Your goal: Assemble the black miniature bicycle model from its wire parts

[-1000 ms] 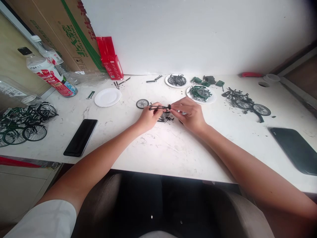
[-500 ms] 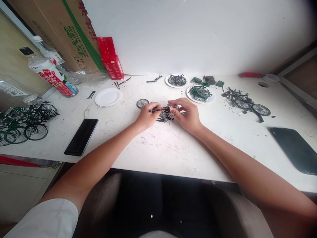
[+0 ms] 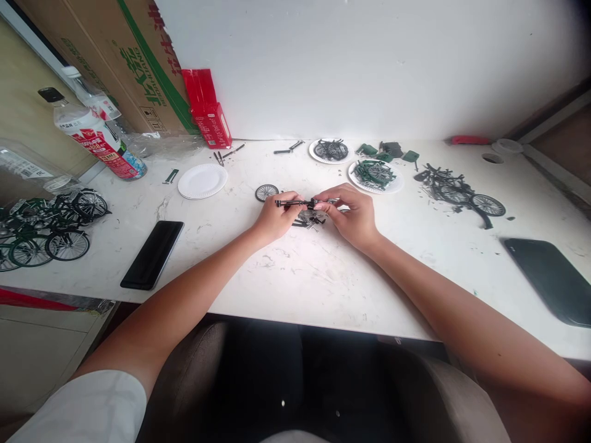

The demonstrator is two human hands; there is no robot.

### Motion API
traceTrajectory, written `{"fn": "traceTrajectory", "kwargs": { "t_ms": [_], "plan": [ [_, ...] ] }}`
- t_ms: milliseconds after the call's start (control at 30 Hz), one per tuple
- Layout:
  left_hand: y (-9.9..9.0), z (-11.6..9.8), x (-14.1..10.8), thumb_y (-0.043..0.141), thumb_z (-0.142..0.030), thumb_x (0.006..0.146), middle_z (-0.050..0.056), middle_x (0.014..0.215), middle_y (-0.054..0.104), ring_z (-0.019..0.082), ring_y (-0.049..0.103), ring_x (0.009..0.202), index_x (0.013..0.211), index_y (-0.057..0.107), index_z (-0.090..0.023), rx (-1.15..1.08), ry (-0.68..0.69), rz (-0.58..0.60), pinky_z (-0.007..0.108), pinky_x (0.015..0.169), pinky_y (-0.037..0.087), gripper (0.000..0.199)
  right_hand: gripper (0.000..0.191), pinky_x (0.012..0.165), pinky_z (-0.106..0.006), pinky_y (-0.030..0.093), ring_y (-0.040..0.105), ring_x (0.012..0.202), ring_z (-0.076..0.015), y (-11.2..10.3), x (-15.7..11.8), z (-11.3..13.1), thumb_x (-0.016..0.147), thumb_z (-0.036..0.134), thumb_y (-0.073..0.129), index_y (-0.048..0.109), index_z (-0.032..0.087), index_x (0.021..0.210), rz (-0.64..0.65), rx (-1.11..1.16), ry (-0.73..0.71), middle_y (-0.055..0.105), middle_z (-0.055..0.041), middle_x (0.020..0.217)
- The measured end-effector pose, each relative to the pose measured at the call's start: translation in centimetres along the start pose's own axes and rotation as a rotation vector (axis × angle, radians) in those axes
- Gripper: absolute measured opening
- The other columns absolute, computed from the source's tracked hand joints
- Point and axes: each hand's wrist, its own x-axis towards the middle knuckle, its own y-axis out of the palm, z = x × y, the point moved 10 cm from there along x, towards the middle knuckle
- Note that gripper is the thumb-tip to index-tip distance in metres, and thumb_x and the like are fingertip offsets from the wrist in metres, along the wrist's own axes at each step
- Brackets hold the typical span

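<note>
Miniature black bicycle part (image 3: 311,204) sits between our hands above the middle of a white tabletop (image 3: 323,289), our left hand (image 3: 275,218) pinching it between thumb and fingers, our right hand (image 3: 353,214) pinching its other end. Beneath lie loose parts (image 3: 308,221), with 1 spoked wheel (image 3: 266,192) just beyond our left hand.

At upper left, a cardboard box (image 3: 99,55) carries the Latin capitals "BEIDAHUANG" alongside larger green Chinese characters, with red characters near its right edge. On the bottle (image 3: 104,151) in front, a red-and-white label bears writing too small for us to read with certainty; print on a red box (image 3: 212,126) is likewise too fine.

Scuffed with grey marks, the tabletop meets a white wall (image 3: 369,67) and has a round hole (image 3: 492,158) toward its far right corner. Along the far side we see 2 white plates of parts, 1 with dark pieces (image 3: 331,149) and 1 with green pieces (image 3: 373,173). Farther left are a black phone (image 3: 152,255) and a heap of miniature bicycles (image 3: 48,231).
</note>
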Motion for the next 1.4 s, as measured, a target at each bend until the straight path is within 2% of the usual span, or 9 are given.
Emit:
{"fn": "traceTrajectory", "kwargs": {
  "t_ms": [133,400,733,900,1133,1400],
  "plan": [
    [0.0,0.0,0.0,0.060,-0.039,0.098,0.000,0.070,0.060,0.016,0.052,0.069,0.077,0.062,-0.019,-0.010,0.021,-0.005,0.030,0.066,0.039,0.029,0.030,0.066,-0.039,0.060,0.072,0.090,-0.0260,0.2,0.0,0.3,0.091,0.056,0.078,0.083,0.028,0.097,0.031,0.019,-0.025,0.081,-0.0073,0.095],
    [0.6,0.8,0.1,0.061,-0.039,0.097,0.000,0.072,0.057,0.016,0.049,0.070,0.076,0.058,-0.019,-0.024,0.019,0.053,0.030,0.066,0.037,0.029,0.036,0.062,-0.037,0.058,0.072,0.086,-0.0248,0.5,0.0,0.3,0.087,0.063,0.079,0.085,0.028,0.096,0.087,0.059,-0.026,0.081,-0.0081,0.094],
    [1.0,0.4,0.0,0.057,-0.041,0.100,0.000,0.071,0.054,0.016,0.048,0.068,0.077,0.059,-0.020,-0.005,0.007,0.118,0.030,0.064,0.037,0.031,0.039,0.063,-0.038,0.059,0.071,0.077,-0.0226,0.2,0.2,0.7,0.085,0.066,0.079,0.086,0.028,0.093,0.105,0.032,-0.043,0.081,-0.0078,0.091],
    [0.8,-0.7,-0.1,0.051,-0.043,0.103,0.001,0.074,0.057,0.016,0.050,0.071,0.081,0.060,-0.020,0.011,0.041,0.126,0.030,0.067,0.039,0.033,0.033,0.061,-0.035,0.060,0.073,0.075,-0.0207,0.1,0.0,1.0,0.093,0.058,0.076,0.086,0.027,0.095,0.079,0.047,-0.026,0.081,-0.0079,0.093],
    [0.7,-1.7,-0.3,0.044,-0.051,0.107,0.001,0.072,0.051,0.017,0.046,0.070,0.080,0.056,-0.020,0.026,0.067,0.116,0.032,0.067,0.038,0.043,0.027,0.070,-0.042,0.061,0.075,0.084,-0.0256,-0.3,0.3,2.0,0.094,0.054,0.076,0.085,0.029,0.097,0.052,-0.066,-0.153,0.081,-0.0082,0.094],
    [0.8,-1.6,-0.3,0.044,-0.047,0.108,0.001,0.074,0.054,0.017,0.048,0.070,0.086,0.063,-0.020,0.045,0.086,0.143,0.033,0.067,0.038,0.039,0.023,0.070,-0.042,0.058,0.073,0.081,-0.0249,0.2,0.3,2.3,0.100,0.047,0.070,0.085,0.029,0.099,0.153,-0.173,-0.229,0.080,-0.0079,0.090]
  ]
}}
